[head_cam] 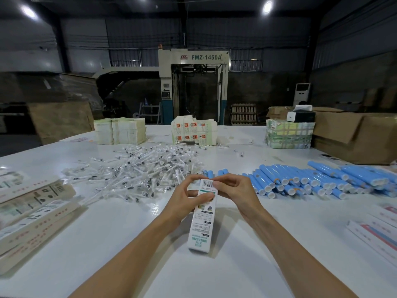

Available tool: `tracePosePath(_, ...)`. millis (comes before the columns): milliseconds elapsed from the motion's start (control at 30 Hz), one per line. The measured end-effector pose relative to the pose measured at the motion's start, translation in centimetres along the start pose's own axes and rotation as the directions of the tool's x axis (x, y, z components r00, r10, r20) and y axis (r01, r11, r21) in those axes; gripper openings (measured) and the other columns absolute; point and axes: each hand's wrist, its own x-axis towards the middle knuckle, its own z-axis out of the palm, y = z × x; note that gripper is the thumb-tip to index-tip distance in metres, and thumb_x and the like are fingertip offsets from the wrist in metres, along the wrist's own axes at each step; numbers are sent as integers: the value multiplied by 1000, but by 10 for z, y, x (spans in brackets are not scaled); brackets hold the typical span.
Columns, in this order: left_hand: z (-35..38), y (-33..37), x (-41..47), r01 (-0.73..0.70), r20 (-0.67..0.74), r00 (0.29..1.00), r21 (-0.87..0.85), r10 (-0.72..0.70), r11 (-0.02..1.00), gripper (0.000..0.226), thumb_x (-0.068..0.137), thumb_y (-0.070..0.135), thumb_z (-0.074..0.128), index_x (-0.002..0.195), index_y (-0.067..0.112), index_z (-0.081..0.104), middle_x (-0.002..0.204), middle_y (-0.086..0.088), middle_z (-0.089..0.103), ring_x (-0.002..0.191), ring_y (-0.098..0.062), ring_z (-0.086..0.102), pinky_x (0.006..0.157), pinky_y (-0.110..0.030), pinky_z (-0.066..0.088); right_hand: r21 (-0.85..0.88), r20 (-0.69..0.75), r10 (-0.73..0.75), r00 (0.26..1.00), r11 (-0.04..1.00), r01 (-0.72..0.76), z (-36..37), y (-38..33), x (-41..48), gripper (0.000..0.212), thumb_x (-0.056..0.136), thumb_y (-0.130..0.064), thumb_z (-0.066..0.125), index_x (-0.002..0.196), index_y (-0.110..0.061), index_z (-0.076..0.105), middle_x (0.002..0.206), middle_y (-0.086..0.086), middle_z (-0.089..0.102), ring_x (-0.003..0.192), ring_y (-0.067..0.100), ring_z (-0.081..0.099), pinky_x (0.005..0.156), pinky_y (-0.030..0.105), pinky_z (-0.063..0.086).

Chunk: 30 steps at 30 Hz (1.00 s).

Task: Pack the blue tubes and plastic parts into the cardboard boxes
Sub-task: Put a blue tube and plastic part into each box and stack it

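Observation:
A long white printed cardboard box point(202, 224) stands tilted above the white table point(120, 239), its far end up between both hands. My left hand point(184, 198) grips the box's upper part, thumb across its front. My right hand point(232, 190) pinches the top end near the barcode. Behind the hands lies a heap of clear-wrapped plastic parts point(141, 171). To the right lie several blue tubes point(311, 181) with white caps, in rows.
Filled boxes point(32, 214) lie stacked at the left. Flat box blanks point(376, 231) sit at the right edge. Stacks of folded cartons point(120, 131), point(193, 131) and a bundle point(289, 134) stand at the far side, with brown cartons point(354, 136) at right.

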Motion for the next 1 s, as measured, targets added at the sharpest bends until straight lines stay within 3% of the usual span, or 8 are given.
tracePosePath(100,1,0,1,-1,-3,1000,13,2,1000,53,86,32,91,130,38,62,108,-10,82,95,-31,80,70,-35,64,15,-13,-5,1000,1000,5,0,1,-1,8,90,-7,79,92,-13,84,98,13,80,95,29,78,85,31,63)
tracePosePath(233,2,-3,0,-5,-12,1000,26,5,1000,51,87,31,91,129,37,62,108,-11,82,95,-31,80,71,-37,64,31,-42,11,999,999,-10,3,6,-1,9,91,-5,77,92,-12,84,98,13,80,95,28,78,86,32,63)
tracePosePath(400,7,-9,3,19,-64,998,-81,-24,997,49,90,30,88,129,42,61,107,-15,81,92,-27,79,74,-31,62,198,-77,149,986,971,-131,16,17,-3,21,98,-23,72,115,-12,75,109,12,79,104,28,76,88,34,61)
tracePosePath(533,3,-8,5,-40,-96,995,-177,24,983,51,87,31,89,126,41,58,109,-16,81,97,-30,79,78,-32,62,246,51,303,952,920,-306,22,18,-8,48,96,-56,63,117,-15,78,105,13,78,95,27,76,82,36,62)
tracePosePath(667,-1,-10,8,-74,-122,991,-201,50,977,52,86,26,92,123,37,57,112,-18,79,96,-32,77,74,-34,62,241,235,373,898,872,-425,30,23,-17,58,95,-71,57,130,-28,73,113,15,73,104,39,68,99,51,55)
tracePosePath(733,-2,-10,8,-110,-147,985,-169,85,980,49,84,25,88,121,39,57,115,-12,79,102,-28,76,77,-31,62,187,218,374,901,890,-415,29,18,-21,56,94,-72,56,129,-31,73,118,16,73,106,38,67,100,51,52)
tracePosePath(833,-1,-10,6,-142,-122,984,-63,133,988,50,84,29,84,123,42,55,114,-10,78,105,-25,75,78,-29,63,49,196,366,910,923,-382,21,4,-28,53,97,-70,54,127,-31,73,115,13,75,97,27,72,86,39,60)
tracePosePath(1000,2,-17,3,-203,-54,973,274,226,940,49,104,48,56,150,53,39,128,9,64,115,-1,65,90,-22,52,-387,-8,279,960,885,-260,-10,-19,-41,58,95,-75,50,133,-34,67,119,-10,72,104,12,70,89,31,53)
